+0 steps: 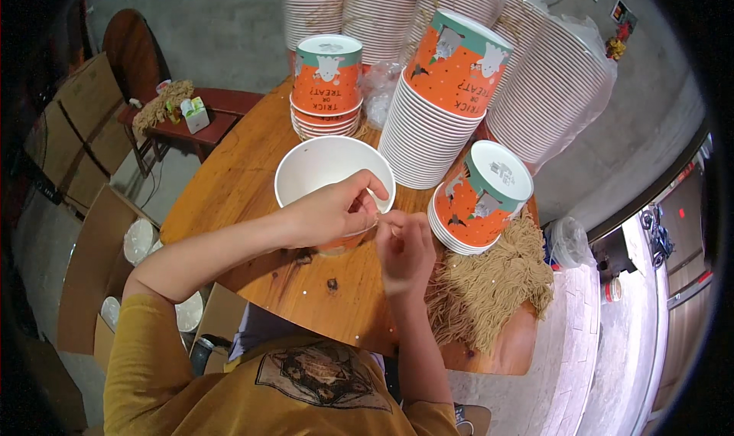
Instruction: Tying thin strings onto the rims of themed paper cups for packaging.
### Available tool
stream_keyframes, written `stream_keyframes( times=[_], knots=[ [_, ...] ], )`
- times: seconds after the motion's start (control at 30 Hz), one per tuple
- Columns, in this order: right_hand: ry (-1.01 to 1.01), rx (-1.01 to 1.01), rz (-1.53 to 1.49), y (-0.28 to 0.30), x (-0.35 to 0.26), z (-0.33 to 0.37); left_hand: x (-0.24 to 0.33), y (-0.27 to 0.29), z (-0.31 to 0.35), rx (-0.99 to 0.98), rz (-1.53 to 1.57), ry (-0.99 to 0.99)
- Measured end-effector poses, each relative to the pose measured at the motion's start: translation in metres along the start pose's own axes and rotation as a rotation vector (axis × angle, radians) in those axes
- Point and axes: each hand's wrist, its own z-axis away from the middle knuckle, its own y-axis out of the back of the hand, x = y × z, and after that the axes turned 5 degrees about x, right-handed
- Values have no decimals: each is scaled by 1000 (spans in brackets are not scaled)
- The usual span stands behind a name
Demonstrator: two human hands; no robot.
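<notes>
A white-lined paper bucket (321, 161) stands upright on the wooden table in front of me, its mouth facing up and some orange showing low on its outside. My left hand (340, 206) reaches across its near side, fingers bent and pinched at the right rim. Close by, my right hand (405, 245) is closed too, thumb and fingertips meeting the left hand's fingertips. Whatever they pinch is too small to make out. Right of my right hand lies a heap of tan cords (489, 283), with a short stack of upside-down orange buckets (478, 195) beside it.
A tall stack of nested buckets (428, 130) and a shorter one (327, 84) stand beyond the open bucket. More tall stacks (550, 84), partly in clear plastic, line the back. Left of the table (229, 176), a cardboard box (88, 260) holds several white buckets.
</notes>
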Motion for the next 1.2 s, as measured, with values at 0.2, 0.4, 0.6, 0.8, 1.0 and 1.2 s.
stream_keyframes(
  times=[0.2, 0.4, 0.6, 0.8, 1.0, 1.2],
  knots=[
    [-248, -64, -309, -5, 12, 3, -9, 1, -4, 1, -83, -39],
    [-331, -48, -536, -2, 12, 1, -4, -3, -2, 91, -394, -204],
    [-470, -147, -606, 11, 9, 1, -4, -3, 1, 151, -539, -317],
    [-520, -185, -580, 20, 0, 4, 2, -1, 1, 133, -470, -242],
    [85, -75, -9, 14, -5, 0, 3, -4, 2, 142, -469, -246],
    [181, -39, 229, 12, -5, 4, -4, -6, 2, 172, -539, -326]
  ],
)
